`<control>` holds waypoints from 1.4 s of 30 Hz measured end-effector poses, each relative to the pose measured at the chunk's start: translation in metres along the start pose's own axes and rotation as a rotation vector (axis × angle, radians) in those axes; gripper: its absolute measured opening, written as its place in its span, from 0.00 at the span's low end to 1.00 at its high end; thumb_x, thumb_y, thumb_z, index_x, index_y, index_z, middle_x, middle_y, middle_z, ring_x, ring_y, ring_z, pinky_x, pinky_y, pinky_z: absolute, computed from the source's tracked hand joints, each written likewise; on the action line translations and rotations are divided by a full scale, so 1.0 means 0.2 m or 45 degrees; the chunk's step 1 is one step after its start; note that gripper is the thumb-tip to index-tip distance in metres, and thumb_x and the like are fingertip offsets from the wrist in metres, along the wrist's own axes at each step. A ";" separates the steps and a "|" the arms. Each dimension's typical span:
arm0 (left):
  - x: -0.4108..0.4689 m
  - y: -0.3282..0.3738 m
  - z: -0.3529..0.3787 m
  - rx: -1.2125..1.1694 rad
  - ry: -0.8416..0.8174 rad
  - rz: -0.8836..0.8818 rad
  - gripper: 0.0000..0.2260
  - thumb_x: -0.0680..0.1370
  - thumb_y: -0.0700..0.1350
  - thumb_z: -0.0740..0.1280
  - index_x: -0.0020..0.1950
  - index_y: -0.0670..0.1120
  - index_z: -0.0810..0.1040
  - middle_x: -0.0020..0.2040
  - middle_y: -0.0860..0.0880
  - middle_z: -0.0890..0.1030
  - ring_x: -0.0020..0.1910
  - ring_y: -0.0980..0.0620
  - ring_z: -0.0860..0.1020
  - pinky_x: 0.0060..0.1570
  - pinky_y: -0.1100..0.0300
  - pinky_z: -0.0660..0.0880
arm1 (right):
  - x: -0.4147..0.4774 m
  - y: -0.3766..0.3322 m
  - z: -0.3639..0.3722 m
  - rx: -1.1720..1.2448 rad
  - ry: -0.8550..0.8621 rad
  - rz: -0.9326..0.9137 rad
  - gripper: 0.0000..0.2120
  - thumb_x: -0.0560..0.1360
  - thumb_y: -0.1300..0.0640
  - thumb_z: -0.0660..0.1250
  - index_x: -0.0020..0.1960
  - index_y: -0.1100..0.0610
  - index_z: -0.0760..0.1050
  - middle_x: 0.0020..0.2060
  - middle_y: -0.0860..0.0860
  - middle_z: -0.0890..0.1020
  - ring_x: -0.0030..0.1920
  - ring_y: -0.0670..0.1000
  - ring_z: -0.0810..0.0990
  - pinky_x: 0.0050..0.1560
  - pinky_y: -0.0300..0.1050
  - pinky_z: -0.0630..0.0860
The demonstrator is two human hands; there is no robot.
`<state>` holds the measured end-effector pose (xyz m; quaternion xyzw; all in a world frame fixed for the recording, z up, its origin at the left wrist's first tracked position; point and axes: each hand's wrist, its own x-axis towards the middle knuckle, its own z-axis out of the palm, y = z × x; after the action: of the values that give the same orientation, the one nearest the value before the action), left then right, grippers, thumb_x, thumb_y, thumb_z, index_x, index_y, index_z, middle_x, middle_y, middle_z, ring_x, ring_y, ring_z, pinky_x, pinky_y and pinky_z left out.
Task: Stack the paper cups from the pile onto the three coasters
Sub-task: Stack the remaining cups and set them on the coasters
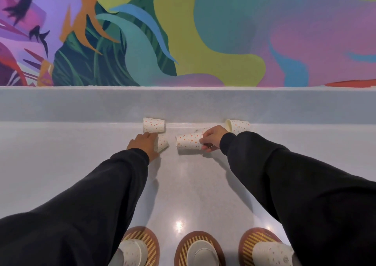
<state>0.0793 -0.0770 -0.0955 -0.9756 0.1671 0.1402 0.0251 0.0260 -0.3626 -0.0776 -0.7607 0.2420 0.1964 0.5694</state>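
Each hand's grip apparently closes on a cup.

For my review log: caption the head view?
Both hands grasp fallen dotted cups; three coasters already hold cups.

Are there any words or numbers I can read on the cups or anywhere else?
None can be read.
The paper cups show only orange dots.
The coasters show only yellow stripes.
The wall painting has coloured shapes, no letters.
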 end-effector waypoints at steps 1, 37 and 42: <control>-0.01 0.00 0.01 0.036 -0.011 0.006 0.29 0.75 0.53 0.71 0.74 0.52 0.67 0.67 0.48 0.75 0.60 0.45 0.76 0.58 0.48 0.78 | 0.00 0.00 0.00 -0.004 0.001 0.008 0.07 0.76 0.67 0.75 0.53 0.64 0.80 0.44 0.61 0.85 0.39 0.55 0.87 0.44 0.52 0.87; 0.03 0.31 -0.10 -2.044 -0.190 -0.393 0.20 0.76 0.52 0.74 0.66 0.49 0.75 0.56 0.43 0.85 0.51 0.43 0.86 0.52 0.41 0.83 | -0.10 -0.08 0.07 0.255 -0.052 -0.076 0.05 0.76 0.66 0.76 0.49 0.65 0.81 0.37 0.61 0.85 0.35 0.53 0.86 0.40 0.44 0.86; 0.13 0.13 -0.12 -1.285 0.270 -0.292 0.22 0.77 0.56 0.72 0.68 0.47 0.78 0.66 0.47 0.78 0.62 0.44 0.78 0.65 0.48 0.75 | -0.10 -0.09 0.03 0.214 0.020 -0.075 0.06 0.76 0.67 0.75 0.42 0.63 0.80 0.33 0.60 0.84 0.35 0.55 0.84 0.46 0.50 0.86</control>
<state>0.1000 -0.1113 -0.0802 -0.8872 -0.0273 0.1001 -0.4496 0.0199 -0.3504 -0.0543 -0.7185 0.2394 0.1526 0.6350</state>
